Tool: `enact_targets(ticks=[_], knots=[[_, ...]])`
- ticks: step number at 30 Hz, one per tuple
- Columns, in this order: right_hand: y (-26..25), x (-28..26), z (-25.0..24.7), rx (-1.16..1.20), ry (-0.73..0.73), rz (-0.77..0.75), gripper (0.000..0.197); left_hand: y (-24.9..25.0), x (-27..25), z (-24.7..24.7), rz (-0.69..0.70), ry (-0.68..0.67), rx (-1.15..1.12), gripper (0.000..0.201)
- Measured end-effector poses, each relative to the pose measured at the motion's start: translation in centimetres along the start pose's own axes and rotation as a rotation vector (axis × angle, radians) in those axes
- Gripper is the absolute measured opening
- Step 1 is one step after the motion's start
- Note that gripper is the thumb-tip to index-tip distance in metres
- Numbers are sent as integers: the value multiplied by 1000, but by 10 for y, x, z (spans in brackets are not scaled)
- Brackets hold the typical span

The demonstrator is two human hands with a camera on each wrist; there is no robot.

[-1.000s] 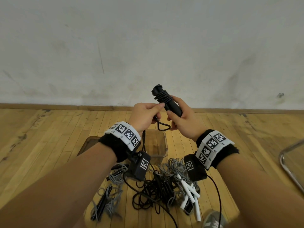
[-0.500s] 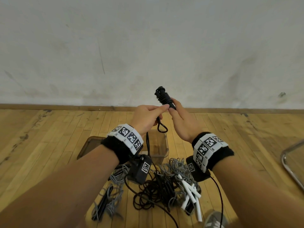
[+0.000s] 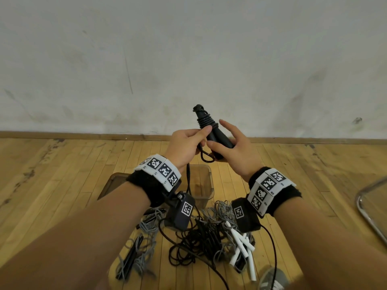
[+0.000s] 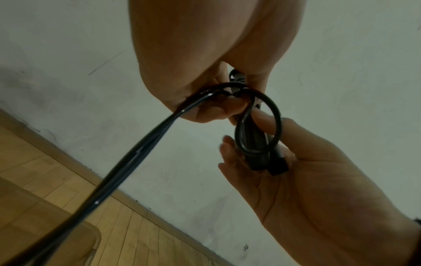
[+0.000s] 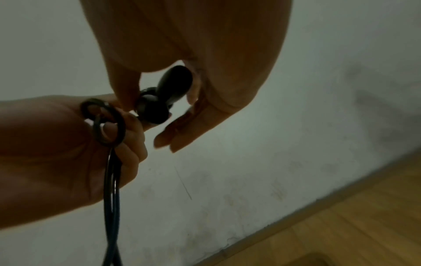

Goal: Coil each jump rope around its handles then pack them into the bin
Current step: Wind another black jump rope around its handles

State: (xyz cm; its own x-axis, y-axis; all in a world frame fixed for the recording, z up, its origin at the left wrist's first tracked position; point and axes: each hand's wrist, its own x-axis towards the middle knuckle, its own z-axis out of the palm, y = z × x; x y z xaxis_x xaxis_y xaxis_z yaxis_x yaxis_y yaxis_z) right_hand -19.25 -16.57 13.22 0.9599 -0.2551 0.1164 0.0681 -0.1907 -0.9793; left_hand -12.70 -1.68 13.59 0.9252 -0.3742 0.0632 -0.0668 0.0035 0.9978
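Note:
Two black handles (image 3: 218,137) are held side by side, with the black rope (image 3: 206,120) coiled round their upper part. They lie across my right hand (image 3: 219,133), whose thumb pins them while the fingers stretch out straight. My left hand (image 3: 203,136) grips the loose rope close beside the handles, thumb tip against them. A small loop (image 3: 207,159) hangs under both hands, and the doubled rope (image 4: 136,153) runs down toward the floor. In the right wrist view the handle ends (image 5: 175,84) show under the thumb. The clear bin (image 3: 211,185) stands on the floor below my hands.
A tangle of grey and black ropes (image 3: 199,239) lies on the wooden floor in front of the bin, with white handles (image 3: 244,244) and another black pair (image 3: 130,256). A metal frame (image 3: 368,214) curves in at the right. The wall is close ahead.
My right hand has gone from wrapping the handles to holding them under the thumb with fingers spread. The handles now stand more upright, and my left thumb has moved against them.

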Motion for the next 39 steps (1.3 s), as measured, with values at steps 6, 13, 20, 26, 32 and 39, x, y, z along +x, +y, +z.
enact_targets(ticks=[6, 13, 20, 26, 32, 39], knots=[[2, 0, 2, -8, -71, -34, 39, -3, 5, -2, 12, -16, 45, 48], [9, 10, -11, -252, 45, -123, 55, -7, 5, -5, -2, -22, 116, 18], [17, 16, -16, -568, 123, -162, 57, -7, 5, 1, -50, -3, 77, 31], [13, 12, -6, -536, 11, -178, 43, -6, 8, 0, -97, 52, -11, 38], [16, 13, -5, -479, -57, -249, 41, -9, 5, 1, -124, 61, -18, 53], [10, 6, 0, -424, -85, -300, 51, -7, 3, 0, -103, 89, 2, 55]])
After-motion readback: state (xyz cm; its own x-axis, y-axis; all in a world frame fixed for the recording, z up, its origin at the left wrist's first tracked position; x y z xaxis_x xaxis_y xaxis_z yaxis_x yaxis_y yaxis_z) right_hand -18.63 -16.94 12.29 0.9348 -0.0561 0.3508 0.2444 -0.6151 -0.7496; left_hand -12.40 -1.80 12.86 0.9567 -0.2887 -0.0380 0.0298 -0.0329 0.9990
